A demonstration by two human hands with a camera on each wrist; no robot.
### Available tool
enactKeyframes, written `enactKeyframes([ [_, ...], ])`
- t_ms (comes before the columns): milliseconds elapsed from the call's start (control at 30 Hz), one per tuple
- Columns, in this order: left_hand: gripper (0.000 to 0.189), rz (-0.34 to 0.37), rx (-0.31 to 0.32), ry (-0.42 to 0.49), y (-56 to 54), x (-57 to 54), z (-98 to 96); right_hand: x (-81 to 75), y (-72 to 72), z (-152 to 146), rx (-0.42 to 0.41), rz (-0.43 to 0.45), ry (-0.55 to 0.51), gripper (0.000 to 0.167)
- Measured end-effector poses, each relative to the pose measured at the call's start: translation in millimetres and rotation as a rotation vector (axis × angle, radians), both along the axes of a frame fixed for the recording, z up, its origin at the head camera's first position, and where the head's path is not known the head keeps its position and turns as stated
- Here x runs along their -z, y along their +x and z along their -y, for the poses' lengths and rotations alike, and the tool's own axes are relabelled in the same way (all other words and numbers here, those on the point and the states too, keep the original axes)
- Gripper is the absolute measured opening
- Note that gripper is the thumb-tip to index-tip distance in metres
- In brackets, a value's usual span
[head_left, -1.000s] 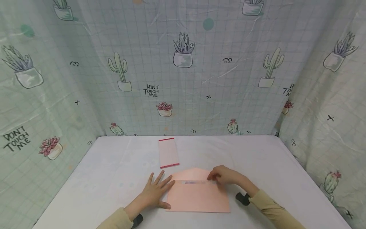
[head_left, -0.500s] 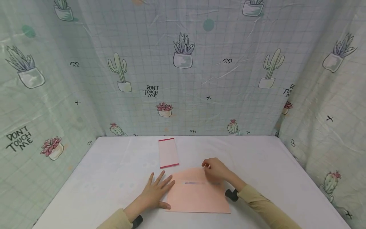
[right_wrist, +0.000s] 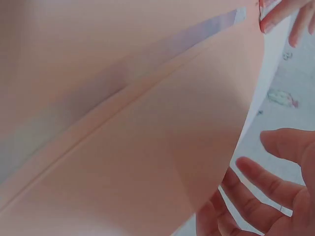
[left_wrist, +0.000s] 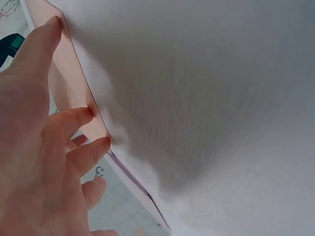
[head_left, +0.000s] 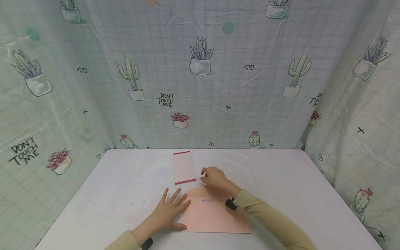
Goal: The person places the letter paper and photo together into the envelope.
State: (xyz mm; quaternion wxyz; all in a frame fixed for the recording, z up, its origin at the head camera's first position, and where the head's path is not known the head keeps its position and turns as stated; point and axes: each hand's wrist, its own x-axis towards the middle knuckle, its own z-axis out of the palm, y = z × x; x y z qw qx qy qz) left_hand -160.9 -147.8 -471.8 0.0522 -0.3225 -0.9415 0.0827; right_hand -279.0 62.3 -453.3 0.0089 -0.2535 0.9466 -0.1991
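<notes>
A peach paper envelope lies on the table, its flap unfolded toward the back. Along the flap's base runs a shiny grey-violet strip. My left hand is spread flat at the left side, with fingertips and thumb on the envelope's edge. My right hand reaches over the flap, its forearm covering the envelope's right part. In the right wrist view, several right fingers are partly hidden behind the flap's edge, while the thumb stands apart from the paper.
A pale pink striped rectangular piece with red bands at both ends lies behind the envelope. Both wrists carry dark cameras. A printed cactus curtain closes off the back and sides of the white table.
My right hand has moved left and back from the envelope's upper right corner, across the flap toward its tip. The left hand has stayed at the left edge.
</notes>
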Motion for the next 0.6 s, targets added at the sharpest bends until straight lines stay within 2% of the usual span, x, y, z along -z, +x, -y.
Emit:
enactKeyframes([
  [133, 0.077, 0.020, -0.001, 0.004, 1.6, 0.0, 0.7, 3.7, -2.8, 21.2, 0.031, -0.019, 0.067, 0.031],
  [267, 0.076, 0.026, -0.004, 0.004, 2.1, 2.7, 1.3, 13.6, -9.5, 35.7, 0.048, -0.089, 0.201, 0.040],
  [400, 0.076, 0.041, -0.011, 0.006, 2.7, 3.0, 0.9, 22.2, -14.2, 40.2, -0.055, -0.183, 0.278, 0.043],
  [600, 0.076, 0.037, -0.005, 0.022, 5.0, -1.4, 0.5, 24.3, -13.7, 40.3, -0.207, -0.277, 0.339, 0.042],
])
